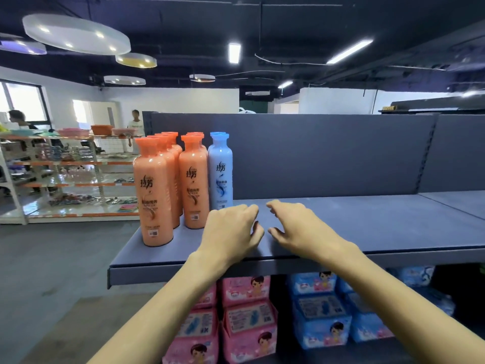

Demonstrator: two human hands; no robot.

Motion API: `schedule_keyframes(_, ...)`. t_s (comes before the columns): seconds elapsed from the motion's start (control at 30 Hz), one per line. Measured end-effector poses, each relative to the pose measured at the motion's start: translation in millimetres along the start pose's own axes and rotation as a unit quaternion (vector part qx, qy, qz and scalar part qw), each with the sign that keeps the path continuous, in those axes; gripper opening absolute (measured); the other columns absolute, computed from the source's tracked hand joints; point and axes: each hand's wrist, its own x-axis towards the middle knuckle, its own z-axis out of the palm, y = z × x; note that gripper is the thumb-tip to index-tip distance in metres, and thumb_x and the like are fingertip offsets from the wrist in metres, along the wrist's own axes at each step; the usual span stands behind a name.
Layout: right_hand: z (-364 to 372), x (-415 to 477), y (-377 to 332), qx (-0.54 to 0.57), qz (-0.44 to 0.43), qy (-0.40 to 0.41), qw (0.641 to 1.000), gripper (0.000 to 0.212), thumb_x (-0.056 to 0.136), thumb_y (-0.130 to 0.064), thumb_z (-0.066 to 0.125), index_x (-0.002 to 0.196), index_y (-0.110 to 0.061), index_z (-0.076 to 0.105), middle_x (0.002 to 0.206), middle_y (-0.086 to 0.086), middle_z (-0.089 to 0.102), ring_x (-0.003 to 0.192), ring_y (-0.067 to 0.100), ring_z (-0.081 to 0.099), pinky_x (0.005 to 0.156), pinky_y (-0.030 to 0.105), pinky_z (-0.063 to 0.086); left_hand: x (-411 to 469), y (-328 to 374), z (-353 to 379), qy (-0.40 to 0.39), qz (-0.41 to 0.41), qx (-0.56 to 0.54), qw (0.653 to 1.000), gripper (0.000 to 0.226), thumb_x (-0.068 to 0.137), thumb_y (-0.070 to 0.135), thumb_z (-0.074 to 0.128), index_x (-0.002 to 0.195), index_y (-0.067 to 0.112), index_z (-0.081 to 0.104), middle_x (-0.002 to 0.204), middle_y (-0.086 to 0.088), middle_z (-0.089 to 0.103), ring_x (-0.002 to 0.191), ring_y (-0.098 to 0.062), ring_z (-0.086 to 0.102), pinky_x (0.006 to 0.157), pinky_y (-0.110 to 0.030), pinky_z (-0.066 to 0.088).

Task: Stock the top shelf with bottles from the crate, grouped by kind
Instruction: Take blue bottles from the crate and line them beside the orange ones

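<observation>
Several orange bottles [154,195] stand upright in two rows at the left end of the grey top shelf [367,227]. A blue bottle [220,172] stands just right of them, toward the back, with another blue cap showing behind it. My left hand [231,229] hovers over the shelf's front, just in front of the blue bottle, fingers loosely curled and holding nothing. My right hand [299,227] is beside it, a small gap apart, also empty with fingers spread. The crate is out of view.
Below the top shelf sit pink packs [246,319] and blue packs [320,313] of wipes. A dark back panel [315,153] rises behind the shelf. To the left, across a grey floor, stands a rack of small goods [73,177], with two people beyond it.
</observation>
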Motion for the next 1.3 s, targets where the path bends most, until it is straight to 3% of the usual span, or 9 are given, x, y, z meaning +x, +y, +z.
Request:
schedule_keyframes(0.17,-14.8,-33.9,25.4,0.005,0.008,0.027,1.000,0.050,0.098,-0.030,0.054,0.143,-0.014,0.041,0.138,0.003,0.058,0.126,0.023,0.053,0.100,0.040,0.045,3.8,33.1,-2.3,0.003,0.038,-0.027,0.999,0.022,0.089,0.037,0.043,0.084,0.018,0.052,0.071,0.002,0.057,0.064,-0.023,0.055,0.051,-0.029,0.032)
schedule_keyframes(0.33,-13.5,-66.3,41.0,-0.034,0.026,0.042,0.998,0.038,0.100,-0.031,0.049,0.134,-0.015,0.045,0.124,0.005,0.062,0.115,0.026,0.057,0.094,0.040,0.046,-4.9,69.2,-2.7,-0.007,0.067,-0.088,0.994,0.023,0.090,0.038,0.042,0.087,0.018,0.052,0.073,0.003,0.056,0.066,-0.022,0.055,0.055,-0.033,0.042)
schedule_keyframes(0.57,3.9,-128.4,64.6,-0.038,-0.003,0.042,0.998,0.026,0.096,-0.033,0.051,0.119,-0.022,0.056,0.106,-0.004,0.061,0.103,0.019,0.057,0.087,0.034,0.046,-39.7,118.5,11.9,-0.031,0.121,-0.174,0.977,0.018,0.085,0.041,0.049,0.077,0.028,0.038,0.068,0.003,0.056,0.063,-0.024,0.058,0.050,-0.031,0.037)
schedule_keyframes(0.67,31.8,-151.7,82.2,-0.028,0.018,-0.003,0.999,0.027,0.097,-0.036,0.051,0.120,-0.023,0.056,0.104,-0.004,0.059,0.103,0.018,0.057,0.086,0.034,0.046,-63.8,137.5,39.5,-0.091,0.108,-0.182,0.973,0.019,0.087,0.043,0.045,0.078,0.030,0.035,0.073,0.003,0.057,0.070,-0.023,0.061,0.053,-0.032,0.038)
schedule_keyframes(0.9,136.7,-212.9,122.6,-0.010,0.108,-0.172,0.979,0.033,0.094,-0.037,0.055,0.121,-0.018,0.054,0.116,0.004,0.061,0.111,0.026,0.057,0.089,0.038,0.046,-155.5,177.7,122.5,-0.266,0.063,-0.169,0.947,0.021,0.087,0.043,0.042,0.088,0.023,0.051,0.090,0.000,0.064,0.087,-0.027,0.063,0.064,-0.035,0.041)
schedule_keyframes(1.0,184.9,-245.0,132.0,0.014,0.144,-0.259,0.955,0.030,0.090,-0.033,0.057,0.115,-0.017,0.055,0.115,0.006,0.062,0.110,0.030,0.058,0.086,0.038,0.047,-201.6,188.5,152.9,-0.336,0.041,-0.157,0.928,0.021,0.086,0.041,0.042,0.087,0.022,0.050,0.092,-0.003,0.065,0.088,-0.029,0.063,0.063,-0.035,0.038)
schedule_keyframes(1.2,260.9,-304.9,132.2,0.125,0.207,-0.406,0.881,0.043,0.089,-0.034,0.065,0.128,-0.017,0.056,0.118,0.006,0.064,0.108,0.025,0.060,0.091,0.035,0.049,-281.1,212.1,187.3,-0.446,0.069,-0.132,0.883,0.020,0.086,0.034,0.043,0.090,0.018,0.054,0.093,-0.007,0.065,0.081,-0.034,0.062,0.060,-0.035,0.032)
schedule_keyframes(1.3,291.0,-326.9,119.3,0.136,0.197,-0.472,0.848,0.042,0.089,-0.035,0.066,0.121,-0.010,0.055,0.116,0.010,0.064,0.108,0.028,0.059,0.083,0.032,0.046,-310.4,221.6,194.0,-0.483,0.090,-0.135,0.860,0.020,0.087,0.034,0.044,0.091,0.017,0.053,0.096,-0.009,0.065,0.085,-0.035,0.063,0.060,-0.036,0.031)
